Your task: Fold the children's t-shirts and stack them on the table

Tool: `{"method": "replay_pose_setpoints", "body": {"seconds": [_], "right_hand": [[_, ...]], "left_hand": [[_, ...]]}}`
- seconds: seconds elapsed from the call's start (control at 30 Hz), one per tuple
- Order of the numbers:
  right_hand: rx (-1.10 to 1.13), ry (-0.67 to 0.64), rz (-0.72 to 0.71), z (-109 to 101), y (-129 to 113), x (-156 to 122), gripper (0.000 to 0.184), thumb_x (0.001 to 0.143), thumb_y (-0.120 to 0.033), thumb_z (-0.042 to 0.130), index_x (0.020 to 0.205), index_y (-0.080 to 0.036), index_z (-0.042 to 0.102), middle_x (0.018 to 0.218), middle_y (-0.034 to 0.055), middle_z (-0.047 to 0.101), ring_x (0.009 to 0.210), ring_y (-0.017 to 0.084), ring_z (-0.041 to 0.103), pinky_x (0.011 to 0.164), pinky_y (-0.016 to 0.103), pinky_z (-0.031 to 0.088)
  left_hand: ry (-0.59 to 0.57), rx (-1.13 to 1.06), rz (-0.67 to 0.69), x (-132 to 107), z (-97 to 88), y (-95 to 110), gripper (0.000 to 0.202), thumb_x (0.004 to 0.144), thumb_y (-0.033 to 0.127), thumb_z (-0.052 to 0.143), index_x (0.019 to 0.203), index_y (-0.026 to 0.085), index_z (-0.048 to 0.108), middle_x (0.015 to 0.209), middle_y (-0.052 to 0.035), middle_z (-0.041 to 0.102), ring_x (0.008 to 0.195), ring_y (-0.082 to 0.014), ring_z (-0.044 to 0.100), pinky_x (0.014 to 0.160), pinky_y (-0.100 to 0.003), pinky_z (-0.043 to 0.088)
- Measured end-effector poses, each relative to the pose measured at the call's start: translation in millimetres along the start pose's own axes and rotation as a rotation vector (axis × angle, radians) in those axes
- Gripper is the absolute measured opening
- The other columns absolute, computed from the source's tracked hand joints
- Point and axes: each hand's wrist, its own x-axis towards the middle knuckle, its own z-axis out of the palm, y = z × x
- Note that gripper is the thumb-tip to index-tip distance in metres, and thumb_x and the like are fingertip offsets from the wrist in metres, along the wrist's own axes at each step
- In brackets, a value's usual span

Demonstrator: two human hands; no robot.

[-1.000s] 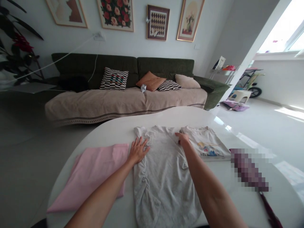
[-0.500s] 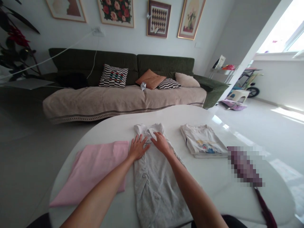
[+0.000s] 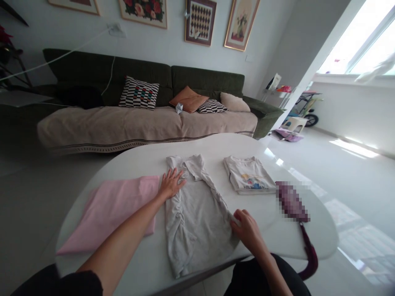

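A light grey short-sleeved garment point(image 3: 203, 222) with gathered, ruched sides lies spread on the white table point(image 3: 148, 160). My left hand point(image 3: 171, 183) rests flat on its upper left part, fingers spread. Lower down, at the garment's right edge, my right hand point(image 3: 245, 228) pinches the ruched fabric between thumb and fingers. Left of the garment is a folded pink cloth point(image 3: 120, 205). To the right sits a folded white T-shirt point(image 3: 249, 174) with a coloured print and lettering.
A dark purple item point(image 3: 291, 201), partly pixelated, lies at the table's right with its strap point(image 3: 308, 255) trailing over the edge. Beyond the table stands a green sofa point(image 3: 148, 65) with a beige cover point(image 3: 138, 125) and several cushions.
My right hand has moved from the garment's neckline down to its right edge and gripped the fabric there. My left hand stays flat on the upper left. The view has shifted slightly right.
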Motion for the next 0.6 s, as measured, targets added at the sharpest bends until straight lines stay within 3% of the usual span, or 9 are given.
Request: {"method": "replay_pose_setpoints", "body": {"seconds": [0.1, 0.23, 0.3, 0.33, 0.4, 0.47, 0.5, 0.6], "right_hand": [[-0.057, 0.065, -0.217, 3.4, -28.1, -19.5, 0.02, 0.066, -0.005, 0.04, 0.075, -0.019, 0.051, 0.077, 0.0036, 0.053, 0.071, 0.015, 0.05, 0.063, 0.024, 0.039], [-0.077, -0.208, -0.458, -5.3, -46.9, -38.3, 0.027, 0.068, -0.002, 0.043, 0.085, -0.019, 0.055, 0.079, 0.0042, 0.057, 0.072, 0.017, 0.055, 0.06, 0.023, 0.042], [0.013, -0.323, -0.459, -19.1, -50.2, -32.5, 0.022, 0.076, -0.012, 0.045, 0.094, -0.021, 0.055, 0.082, 0.0031, 0.059, 0.068, 0.014, 0.057, 0.059, 0.022, 0.044], [0.07, -0.317, -0.438, -26.0, -51.3, -25.2, 0.021, 0.081, -0.018, 0.043, 0.098, -0.021, 0.055, 0.086, 0.0034, 0.06, 0.07, 0.013, 0.059, 0.062, 0.022, 0.045], [0.136, -0.175, -0.387, -32.7, -53.1, -5.2, 0.028, 0.088, -0.027, 0.034, 0.11, -0.022, 0.052, 0.104, 0.0068, 0.058, 0.087, 0.014, 0.059, 0.077, 0.024, 0.046], [0.093, -0.009, -0.365, -23.2, -53.8, 15.0, 0.04, 0.09, -0.032, 0.03, 0.125, -0.018, 0.041, 0.127, 0.012, 0.045, 0.116, 0.02, 0.043, 0.094, 0.033, 0.037], [0.046, 0.015, -0.369, -12.2, -53.4, 22.7, 0.047, 0.089, -0.035, 0.03, 0.131, -0.015, 0.034, 0.135, 0.0136, 0.037, 0.125, 0.022, 0.032, 0.099, 0.038, 0.031], [-0.09, -0.118, -0.371, 31.7, -48.9, 32.0, 0.059, 0.088, -0.045, 0.031, 0.137, -0.013, 0.025, 0.143, 0.0134, 0.02, 0.132, 0.024, 0.013, 0.103, 0.044, 0.023]], "left_hand": [[-0.016, 0.024, -0.009, -0.3, -1.8, 1.2, 0.058, 0.082, 0.06, 0.027, 0.133, 0.033, 0.029, 0.145, -0.0034, 0.022, 0.132, -0.0272, 0.015, 0.103, -0.048, 0.014], [-0.033, 0.057, -0.022, -0.8, -3.3, 2.7, 0.058, 0.083, 0.06, 0.025, 0.134, 0.032, 0.027, 0.145, -0.0028, 0.021, 0.132, -0.0261, 0.014, 0.103, -0.047, 0.014], [-0.034, 0.057, -0.017, -1.0, -3.4, 2.7, 0.058, 0.083, 0.059, 0.024, 0.135, 0.032, 0.026, 0.145, -0.003, 0.02, 0.132, -0.0263, 0.013, 0.103, -0.047, 0.013], [-0.033, 0.055, -0.014, -1.0, -3.4, 2.5, 0.058, 0.083, 0.059, 0.024, 0.135, 0.032, 0.025, 0.145, -0.0032, 0.02, 0.132, -0.0265, 0.013, 0.103, -0.047, 0.013], [-0.033, 0.048, -0.012, -0.8, -3.5, 2.1, 0.058, 0.083, 0.059, 0.024, 0.135, 0.032, 0.026, 0.145, -0.0035, 0.019, 0.132, -0.0266, 0.012, 0.103, -0.047, 0.013], [-0.038, 0.04, -0.015, -0.6, -3.8, 1.9, 0.059, 0.083, 0.059, 0.024, 0.135, 0.032, 0.026, 0.145, -0.0038, 0.019, 0.132, -0.0266, 0.012, 0.103, -0.047, 0.013], [-0.042, 0.037, -0.017, -0.7, -3.8, 1.9, 0.059, 0.083, 0.059, 0.024, 0.135, 0.032, 0.025, 0.145, -0.0039, 0.019, 0.132, -0.0265, 0.012, 0.103, -0.047, 0.013], [-0.053, 0.031, -0.023, -2.3, -3.7, 2.6, 0.059, 0.083, 0.059, 0.025, 0.135, 0.032, 0.024, 0.146, -0.0035, 0.018, 0.133, -0.0264, 0.012, 0.103, -0.047, 0.011]]}}
